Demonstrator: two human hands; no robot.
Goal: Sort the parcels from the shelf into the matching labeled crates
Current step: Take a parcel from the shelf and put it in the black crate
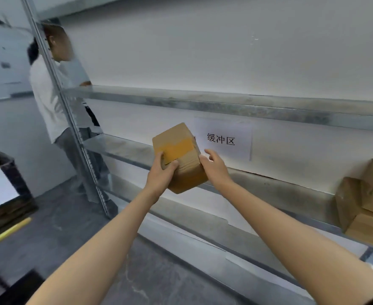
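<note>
Fingers (159,157) of your left hand (161,173): curled round the lower left corner of the parcel (181,164), thumb laid over its near face. Right hand (216,167): palm against the right-hand face, fingers straight and a little apart, bracing rather than clutching.

Item 1, parcel. Small brown corrugated carton, held in the air between your two hands, tilted with one corner down, just off the front edge of the shelf (258,179). A broad band of yellowish tape (176,148) runs across the near face and is glossier than the matt card. Corners are slightly softened. The two-handed hold likely serves to turn it in search of a label; none is readable from this side.

Item 2, shelf. Galvanised steel, dull grey and mottled, with pale boards and perforated uprights. A white paper sign (222,139) with three printed characters hangs on the wall behind, marking the bay.

Item 3, remaining cartons (366,205). Plain brown card, stacked at the right end of the shelf board and awaiting sorting.

Item 4, crate (16,186). Dark, rigid, on the floor at far left. A white label faces you, its lettering cut off, so you cannot yet judge the match.

Item 5, another person (47,100), standing beyond the left upright.
</note>
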